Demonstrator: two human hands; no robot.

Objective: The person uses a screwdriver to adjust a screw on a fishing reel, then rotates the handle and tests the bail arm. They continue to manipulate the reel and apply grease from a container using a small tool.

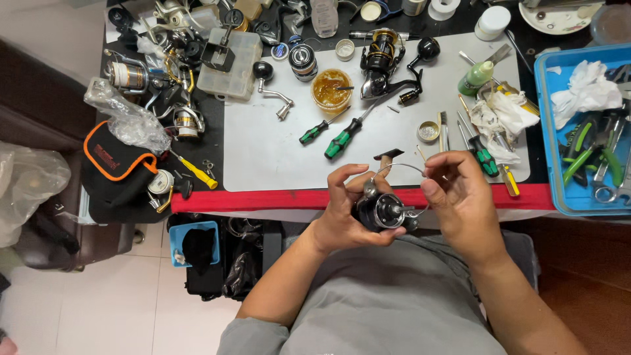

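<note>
lying at the far left of the bench are a black pouch with orange trim (117, 172) and a crumpled clear plastic bag (126, 120), with a yellow-handled screwdriver (196, 171) just beside them. two green-handled screwdrivers (332, 137) are resting on the grey work mat (263, 151), near a tub of amber grease (331, 91) and a black and gold spinning reel (383, 62).

the left hand (342, 210) is cradling a dark spinning reel body (384, 210) over the red table edge (263, 199), fingers curling around it from the left and below, thumb pressing on top. the right hand (463, 197) is sitting just beside it, thumb and forefinger pinching the thin wire bail arm (401, 167) arching over the reel. further right, a green-capped bottle (476, 77) is lying on the mat, and a blue tray (549, 131) is holding pliers and white rags.
</note>
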